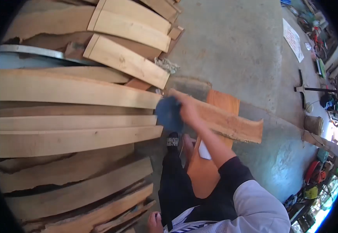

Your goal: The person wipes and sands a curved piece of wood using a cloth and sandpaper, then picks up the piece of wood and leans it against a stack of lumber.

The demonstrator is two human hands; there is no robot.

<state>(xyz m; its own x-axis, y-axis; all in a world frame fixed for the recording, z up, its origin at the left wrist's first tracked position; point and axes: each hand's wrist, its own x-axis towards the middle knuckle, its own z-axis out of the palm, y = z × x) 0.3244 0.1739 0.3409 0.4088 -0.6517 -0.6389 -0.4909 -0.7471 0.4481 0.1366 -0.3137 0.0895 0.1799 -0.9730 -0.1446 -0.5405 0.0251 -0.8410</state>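
My right hand point(190, 112) reaches over the left end of a reddish-brown plank point(231, 123) with a wavy edge. Its fingers close on a dark blue, soft-looking, cloth-like thing point(169, 113), blurred, which hangs beyond the plank's end. Beneath the plank, an orange-brown board point(204, 174) runs between my legs, and another orange-brown piece point(224, 100) shows past the far side. A small white object point(204, 150) lies on the board below my forearm. My left hand point(154, 222), low by my left leg, has curled fingers; what they hold, if anything, is hidden.
Stacked pale planks point(68, 89) fill the left side, with rough-edged boards point(60, 171) lower down. String point(167, 65) lies by the plank ends. A dark-handled T-shaped tool point(301, 89), a white printed sheet point(292, 40) and clutter line the right side of the concrete floor point(231, 46).
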